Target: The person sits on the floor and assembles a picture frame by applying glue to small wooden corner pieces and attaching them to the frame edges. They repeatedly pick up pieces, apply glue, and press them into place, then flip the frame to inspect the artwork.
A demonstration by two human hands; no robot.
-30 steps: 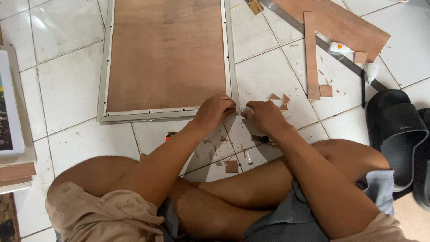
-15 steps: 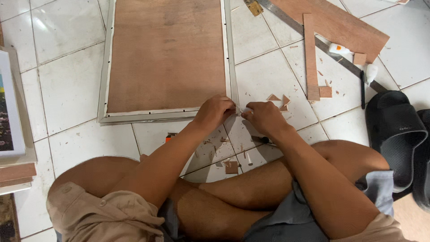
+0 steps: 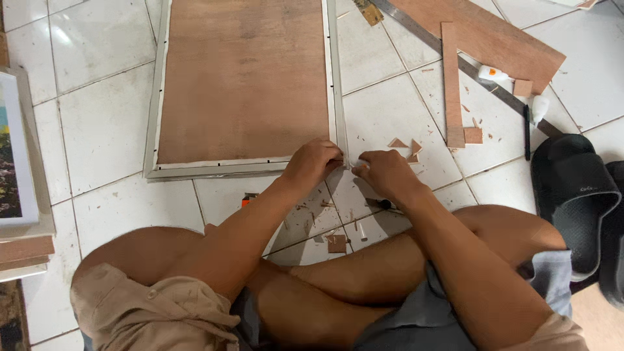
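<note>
A picture frame lies face down on the white tiled floor, its brown plywood backing up. My left hand rests on the frame's near right corner, fingers curled over it. My right hand is just right of that corner, pinching a small white object against it; the object is mostly hidden by my fingers. I sit cross-legged, both forearms reaching forward over my knees.
Plywood offcuts, a narrow wooden strip, a metal ruler, a small glue bottle and a black pen lie at the back right. Black sandals sit at the right. Stacked framed pictures are at the left. Wood chips litter the tiles.
</note>
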